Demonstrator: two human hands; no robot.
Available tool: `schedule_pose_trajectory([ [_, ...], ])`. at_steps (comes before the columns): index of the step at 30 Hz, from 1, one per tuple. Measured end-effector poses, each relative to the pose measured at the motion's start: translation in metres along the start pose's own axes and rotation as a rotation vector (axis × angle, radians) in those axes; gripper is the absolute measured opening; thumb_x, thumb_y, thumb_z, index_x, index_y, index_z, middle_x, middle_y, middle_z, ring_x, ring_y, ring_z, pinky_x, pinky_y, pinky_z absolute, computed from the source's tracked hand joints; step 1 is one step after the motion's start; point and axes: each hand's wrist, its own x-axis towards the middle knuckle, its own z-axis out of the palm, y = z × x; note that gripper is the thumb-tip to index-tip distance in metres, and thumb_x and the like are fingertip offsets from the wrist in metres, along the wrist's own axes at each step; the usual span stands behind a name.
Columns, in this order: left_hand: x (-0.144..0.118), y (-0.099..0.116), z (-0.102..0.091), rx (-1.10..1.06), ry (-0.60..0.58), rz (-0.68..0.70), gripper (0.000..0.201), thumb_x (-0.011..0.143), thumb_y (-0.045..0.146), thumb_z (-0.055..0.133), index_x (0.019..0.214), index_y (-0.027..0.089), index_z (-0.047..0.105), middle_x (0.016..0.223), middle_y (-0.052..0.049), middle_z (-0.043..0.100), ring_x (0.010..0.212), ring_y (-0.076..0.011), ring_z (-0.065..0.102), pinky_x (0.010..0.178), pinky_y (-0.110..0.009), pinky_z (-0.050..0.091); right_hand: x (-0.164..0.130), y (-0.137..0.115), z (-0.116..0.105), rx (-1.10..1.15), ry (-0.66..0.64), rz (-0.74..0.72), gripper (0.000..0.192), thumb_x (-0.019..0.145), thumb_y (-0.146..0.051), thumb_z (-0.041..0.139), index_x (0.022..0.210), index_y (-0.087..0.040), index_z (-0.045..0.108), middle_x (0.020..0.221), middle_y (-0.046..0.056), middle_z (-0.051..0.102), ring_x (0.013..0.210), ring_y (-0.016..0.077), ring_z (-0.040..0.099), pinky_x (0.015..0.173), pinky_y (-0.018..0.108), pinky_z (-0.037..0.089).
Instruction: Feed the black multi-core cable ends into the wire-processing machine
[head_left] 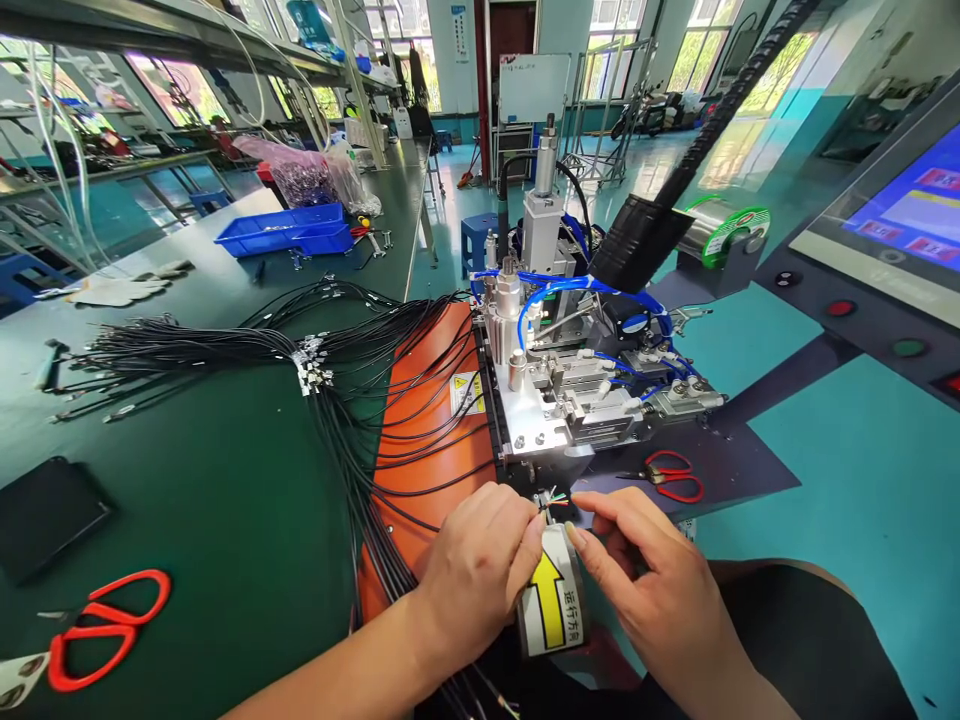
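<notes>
My left hand [487, 560] is closed on the end of a black cable, with thin coloured wires [556, 501] sticking out past its fingertips. Just right of those wires is my right hand [645, 570], thumb and index finger apart and nothing visible between them. Below the wires sits a round part with a yellow arrow label [551, 600]. In front of both hands stands a metal machine [555, 400] with blue air tubes. Many black cables [360, 500] run across an orange plate [420, 430] on the left.
Red-handled scissors [112, 630] lie on the green mat at left; a smaller red-handled pair [675, 478] rests right of the machine. A blue tray [285, 232] stands farther back. A solder spool [724, 232] and a control screen [900, 220] are at right. A black hose [705, 150] hangs over the machine.
</notes>
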Motion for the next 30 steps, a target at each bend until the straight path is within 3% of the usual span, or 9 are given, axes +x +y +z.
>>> schedule_pose_trajectory([
  [14, 0.0, 0.001, -0.001, 0.017, 0.01, 0.0, 0.025, 0.1, 0.018, 0.042, 0.082, 0.014, 0.058, 0.075, -0.004, 0.054, 0.071, -0.0158, 0.049, 0.066, -0.032, 0.039, 0.0, -0.009, 0.011, -0.004, 0.076, -0.082, 0.014, 0.095, -0.022, 0.055, 0.104, -0.021, 0.065, 0.081, 0.001, 0.058, 0.066, 0.0118, 0.058, 0.06, 0.023, 0.048],
  [20, -0.001, 0.0, 0.001, 0.039, 0.042, 0.01, 0.025, 0.1, 0.019, 0.043, 0.079, 0.014, 0.056, 0.072, -0.003, 0.052, 0.068, -0.0152, 0.047, 0.063, -0.03, 0.038, -0.006, -0.006, 0.018, -0.129, 0.143, -0.169, 0.023, 0.097, -0.02, 0.052, 0.117, -0.02, 0.063, 0.095, 0.007, 0.064, 0.086, 0.0174, 0.066, 0.077, 0.027, 0.053],
  [26, -0.001, -0.001, 0.002, 0.056, 0.043, 0.0, 0.025, 0.099, 0.019, 0.044, 0.077, 0.015, 0.054, 0.071, -0.002, 0.051, 0.067, -0.0152, 0.047, 0.063, -0.03, 0.038, -0.011, -0.003, 0.021, -0.25, 0.133, -0.237, 0.029, 0.097, -0.017, 0.051, 0.124, -0.014, 0.061, 0.098, 0.009, 0.065, 0.085, 0.0176, 0.067, 0.075, 0.027, 0.054],
  [30, -0.001, 0.0, 0.001, 0.059, 0.045, 0.001, 0.024, 0.099, 0.019, 0.044, 0.077, 0.015, 0.053, 0.072, -0.002, 0.051, 0.068, -0.0154, 0.046, 0.063, -0.031, 0.037, -0.009, -0.006, 0.023, -0.18, 0.149, -0.215, 0.024, 0.097, -0.017, 0.052, 0.118, -0.016, 0.063, 0.095, 0.008, 0.065, 0.083, 0.0169, 0.066, 0.075, 0.027, 0.052],
])
